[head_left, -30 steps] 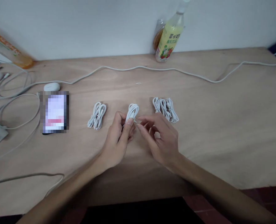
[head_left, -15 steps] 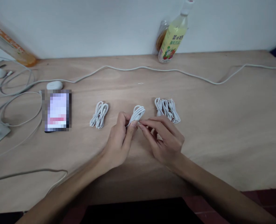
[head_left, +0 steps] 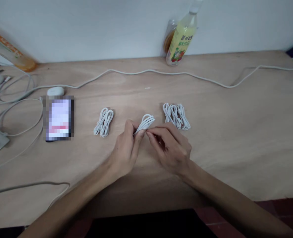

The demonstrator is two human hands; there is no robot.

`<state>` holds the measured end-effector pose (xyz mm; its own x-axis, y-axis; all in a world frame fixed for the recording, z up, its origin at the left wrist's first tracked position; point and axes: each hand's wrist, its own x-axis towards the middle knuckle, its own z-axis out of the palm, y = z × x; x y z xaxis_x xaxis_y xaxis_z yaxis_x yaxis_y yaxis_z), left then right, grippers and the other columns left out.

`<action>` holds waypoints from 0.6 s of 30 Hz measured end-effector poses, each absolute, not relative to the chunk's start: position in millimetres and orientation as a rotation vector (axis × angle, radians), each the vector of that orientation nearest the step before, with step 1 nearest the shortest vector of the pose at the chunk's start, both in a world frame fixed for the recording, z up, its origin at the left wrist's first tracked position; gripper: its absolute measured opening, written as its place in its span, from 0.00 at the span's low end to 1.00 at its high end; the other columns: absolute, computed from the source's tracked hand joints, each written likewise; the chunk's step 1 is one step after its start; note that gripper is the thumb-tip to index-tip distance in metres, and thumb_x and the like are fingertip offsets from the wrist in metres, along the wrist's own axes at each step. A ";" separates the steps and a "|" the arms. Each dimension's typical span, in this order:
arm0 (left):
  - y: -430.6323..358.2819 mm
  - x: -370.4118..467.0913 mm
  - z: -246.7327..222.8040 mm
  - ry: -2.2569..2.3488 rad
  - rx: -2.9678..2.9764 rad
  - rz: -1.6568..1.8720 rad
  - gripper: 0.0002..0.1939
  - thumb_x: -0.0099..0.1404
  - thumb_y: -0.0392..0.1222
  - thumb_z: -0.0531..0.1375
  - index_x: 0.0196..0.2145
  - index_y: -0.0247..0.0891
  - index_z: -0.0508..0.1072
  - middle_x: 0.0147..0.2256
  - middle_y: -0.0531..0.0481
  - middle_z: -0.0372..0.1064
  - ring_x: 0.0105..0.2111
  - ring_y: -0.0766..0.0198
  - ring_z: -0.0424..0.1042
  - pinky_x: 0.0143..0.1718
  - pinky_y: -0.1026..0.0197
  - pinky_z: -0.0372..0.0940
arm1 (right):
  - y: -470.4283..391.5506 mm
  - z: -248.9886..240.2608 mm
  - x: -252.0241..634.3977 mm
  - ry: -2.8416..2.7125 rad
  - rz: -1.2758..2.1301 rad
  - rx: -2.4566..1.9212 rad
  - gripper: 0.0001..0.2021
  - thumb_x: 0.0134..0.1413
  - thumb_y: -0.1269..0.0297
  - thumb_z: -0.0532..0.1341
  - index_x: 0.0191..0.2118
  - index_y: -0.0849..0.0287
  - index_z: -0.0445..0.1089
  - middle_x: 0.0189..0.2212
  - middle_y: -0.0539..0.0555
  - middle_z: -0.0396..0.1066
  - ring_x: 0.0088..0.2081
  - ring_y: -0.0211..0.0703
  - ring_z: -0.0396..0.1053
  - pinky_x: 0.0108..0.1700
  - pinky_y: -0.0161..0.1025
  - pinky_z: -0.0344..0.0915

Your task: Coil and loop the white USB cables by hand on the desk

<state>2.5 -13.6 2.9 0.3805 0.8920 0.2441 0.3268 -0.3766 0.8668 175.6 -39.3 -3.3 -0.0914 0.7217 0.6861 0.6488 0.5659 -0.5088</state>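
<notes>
A folded bundle of white cable (head_left: 146, 121) is held just above the table, its loops sticking up past my fingers. My left hand (head_left: 123, 153) is closed around its lower part, thumb pressed on the near side. Against the bundle's right side, the thumb and forefinger of my right hand (head_left: 174, 148) pinch together; what lies between those fingertips is too small to make out. To the left lie tied white cable bundles (head_left: 103, 122) side by side. Several more tied cable bundles (head_left: 176, 115) lie behind my right hand, partly covered by it.
A long white cord (head_left: 161, 72) crosses the back of the wooden table. A yellow-labelled bottle (head_left: 181, 43) stands by the wall, an orange drink bottle (head_left: 10, 49) at far left. A phone (head_left: 59, 117), a white case (head_left: 55, 91) and loose cords lie left. A tiny white loop (head_left: 147, 88) lies mid-table.
The whole view has shifted slightly. My right fingers have drawn in a little tighter at the bundle's side, and the cable loops lean a bit more to the right.
</notes>
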 end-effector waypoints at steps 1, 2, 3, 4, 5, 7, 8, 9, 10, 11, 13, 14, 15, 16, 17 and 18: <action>-13.5 2.8 2.9 1.049 1.894 0.956 0.05 0.83 0.40 0.52 0.45 0.42 0.63 0.32 0.58 0.67 0.28 0.67 0.65 0.30 0.61 0.59 | -39.0 -2.7 175.6 -1.778 0.143 -1.134 0.07 0.74 0.75 0.63 0.45 0.56 0.76 0.36 0.52 0.79 0.34 0.41 0.75 0.33 0.39 0.72; -13.5 3.0 2.9 1.043 1.894 0.955 0.05 0.83 0.41 0.52 0.45 0.42 0.63 0.32 0.58 0.66 0.27 0.67 0.65 0.30 0.61 0.59 | -38.7 -2.1 175.7 -1.763 0.202 -1.141 0.07 0.74 0.75 0.63 0.45 0.56 0.75 0.36 0.52 0.79 0.34 0.41 0.75 0.34 0.39 0.72; -13.5 3.2 3.0 1.038 1.893 0.957 0.05 0.83 0.41 0.52 0.45 0.42 0.63 0.31 0.58 0.65 0.27 0.67 0.64 0.30 0.62 0.58 | -38.4 -1.4 176.1 -1.745 0.262 -1.148 0.07 0.74 0.75 0.63 0.44 0.56 0.75 0.36 0.52 0.78 0.35 0.40 0.75 0.34 0.38 0.72; -13.6 3.3 3.0 1.034 1.888 0.954 0.05 0.83 0.42 0.52 0.44 0.42 0.63 0.31 0.59 0.64 0.27 0.67 0.63 0.29 0.62 0.58 | -38.1 -0.8 176.5 -1.727 0.323 -1.152 0.06 0.74 0.75 0.63 0.44 0.56 0.74 0.36 0.52 0.77 0.35 0.40 0.75 0.34 0.38 0.72; -13.7 3.4 2.9 1.029 1.878 0.952 0.06 0.83 0.42 0.52 0.44 0.42 0.62 0.31 0.59 0.64 0.27 0.68 0.63 0.29 0.62 0.58 | -37.8 -0.3 177.0 -1.710 0.381 -1.154 0.06 0.74 0.74 0.63 0.43 0.56 0.74 0.36 0.51 0.77 0.35 0.40 0.75 0.34 0.37 0.72; -13.9 3.4 2.4 1.019 1.847 0.960 0.06 0.84 0.43 0.52 0.44 0.42 0.62 0.30 0.59 0.63 0.27 0.68 0.62 0.29 0.62 0.57 | -37.4 0.4 177.6 -1.680 0.472 -1.158 0.06 0.73 0.74 0.63 0.42 0.56 0.74 0.35 0.51 0.76 0.35 0.39 0.74 0.33 0.36 0.71; -14.2 3.5 2.0 1.014 1.827 0.965 0.07 0.84 0.43 0.52 0.44 0.42 0.62 0.31 0.59 0.63 0.27 0.68 0.61 0.29 0.61 0.57 | -37.4 0.5 177.5 -1.665 0.493 -1.158 0.07 0.73 0.74 0.63 0.42 0.56 0.74 0.35 0.50 0.75 0.35 0.39 0.73 0.33 0.36 0.70; -14.6 3.6 1.4 1.010 1.802 0.970 0.07 0.84 0.44 0.53 0.44 0.42 0.62 0.31 0.59 0.62 0.27 0.68 0.61 0.29 0.61 0.57 | -37.6 0.5 177.2 -1.654 0.500 -1.157 0.07 0.73 0.74 0.63 0.42 0.55 0.75 0.35 0.50 0.75 0.34 0.38 0.73 0.33 0.36 0.70; -15.2 3.7 0.7 1.005 1.770 0.973 0.08 0.84 0.44 0.53 0.44 0.42 0.62 0.31 0.59 0.62 0.27 0.68 0.60 0.30 0.61 0.57 | -37.9 0.5 176.7 -1.640 0.496 -1.160 0.07 0.73 0.74 0.63 0.42 0.55 0.75 0.35 0.49 0.75 0.33 0.38 0.72 0.32 0.35 0.70; -16.0 4.0 0.1 1.001 1.728 0.976 0.08 0.84 0.45 0.53 0.44 0.42 0.63 0.31 0.58 0.62 0.28 0.68 0.60 0.30 0.61 0.57 | -38.3 0.3 176.0 -1.628 0.483 -1.164 0.07 0.72 0.74 0.64 0.42 0.55 0.75 0.34 0.49 0.75 0.33 0.38 0.72 0.32 0.35 0.70; -18.3 4.9 -0.6 0.979 1.608 0.967 0.10 0.84 0.48 0.54 0.44 0.42 0.63 0.31 0.58 0.61 0.28 0.67 0.59 0.29 0.61 0.56 | -39.2 -0.1 174.5 -1.615 0.448 -1.171 0.06 0.72 0.73 0.64 0.41 0.55 0.75 0.33 0.49 0.75 0.31 0.37 0.70 0.31 0.35 0.69; -19.7 5.6 -0.4 0.958 1.531 0.960 0.11 0.84 0.50 0.55 0.44 0.43 0.63 0.31 0.58 0.60 0.27 0.67 0.58 0.28 0.61 0.56 | -39.5 -0.4 173.9 -1.616 0.430 -1.175 0.06 0.72 0.73 0.64 0.41 0.55 0.75 0.32 0.48 0.74 0.30 0.37 0.70 0.30 0.35 0.68; -20.9 6.5 0.3 0.933 1.452 0.954 0.12 0.84 0.51 0.55 0.44 0.43 0.63 0.30 0.59 0.60 0.27 0.67 0.57 0.28 0.61 0.56 | -39.7 -0.6 173.4 -1.617 0.410 -1.175 0.06 0.72 0.73 0.65 0.41 0.54 0.75 0.32 0.48 0.74 0.30 0.37 0.69 0.29 0.35 0.68; -22.0 7.5 1.4 0.905 1.376 0.949 0.12 0.84 0.53 0.55 0.43 0.43 0.63 0.30 0.59 0.59 0.27 0.67 0.56 0.27 0.62 0.56 | -39.8 -0.7 173.2 -1.620 0.389 -1.175 0.06 0.72 0.73 0.65 0.41 0.54 0.75 0.31 0.47 0.74 0.29 0.37 0.68 0.29 0.35 0.67; -22.7 8.7 2.9 0.879 1.305 0.947 0.13 0.83 0.54 0.56 0.43 0.43 0.63 0.29 0.59 0.59 0.26 0.67 0.56 0.27 0.62 0.56 | -39.8 -0.8 173.1 -1.624 0.370 -1.172 0.06 0.72 0.73 0.65 0.41 0.55 0.75 0.30 0.47 0.73 0.28 0.36 0.67 0.28 0.35 0.66; -23.0 9.8 4.7 0.853 1.257 0.952 0.14 0.84 0.54 0.55 0.42 0.43 0.64 0.29 0.59 0.60 0.27 0.67 0.57 0.28 0.62 0.58 | -39.7 -0.7 173.2 -1.627 0.352 -1.167 0.06 0.72 0.73 0.65 0.41 0.55 0.75 0.30 0.47 0.73 0.27 0.36 0.66 0.28 0.35 0.66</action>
<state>9.8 -23.0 4.7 0.3795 0.9251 -0.0102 -0.1106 0.0563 0.9923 173.2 -39.7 -0.7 0.0308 0.8191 0.5729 0.5091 0.4803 -0.7142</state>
